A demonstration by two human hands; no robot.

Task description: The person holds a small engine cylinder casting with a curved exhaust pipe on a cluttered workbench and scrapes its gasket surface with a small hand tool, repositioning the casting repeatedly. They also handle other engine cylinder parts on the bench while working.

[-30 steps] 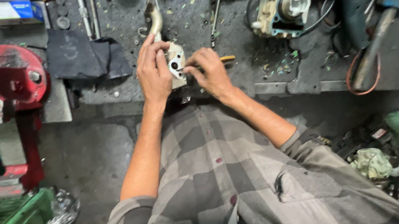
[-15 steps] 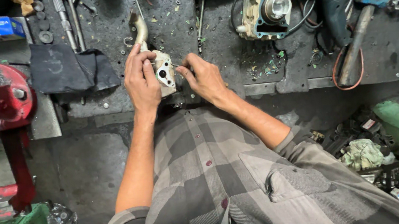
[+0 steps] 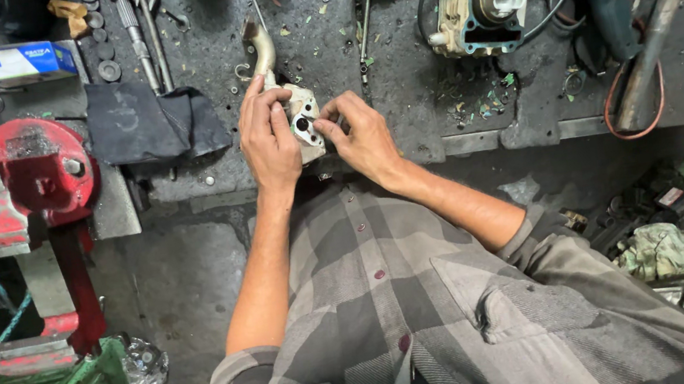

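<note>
Left hand point(image 3: 266, 136): I see it clamped on the metal casting point(image 3: 304, 122).
Right hand point(image 3: 362, 132): fingertips pinched together at the casting's face.
Red vise point(image 3: 40, 174): well left of the casting.

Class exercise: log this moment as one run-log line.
left hand: grips metal casting | right hand: fingertips on casting | bent pipe: behind | red vise: left

You have a small pale metal casting point(image 3: 304, 122) pinched between both hands, held just above the near edge of the dark workbench point(image 3: 403, 122). Its flat face is turned up toward you and shows a round dark bore with smaller holes beside it. A curved, tan, dull metal pipe point(image 3: 260, 46) rises from its far side and bends away over the workbench. Your left hand point(image 3: 267, 136) wraps its left flank; your right hand point(image 3: 362, 132) has its fingertips on the right edge
</note>
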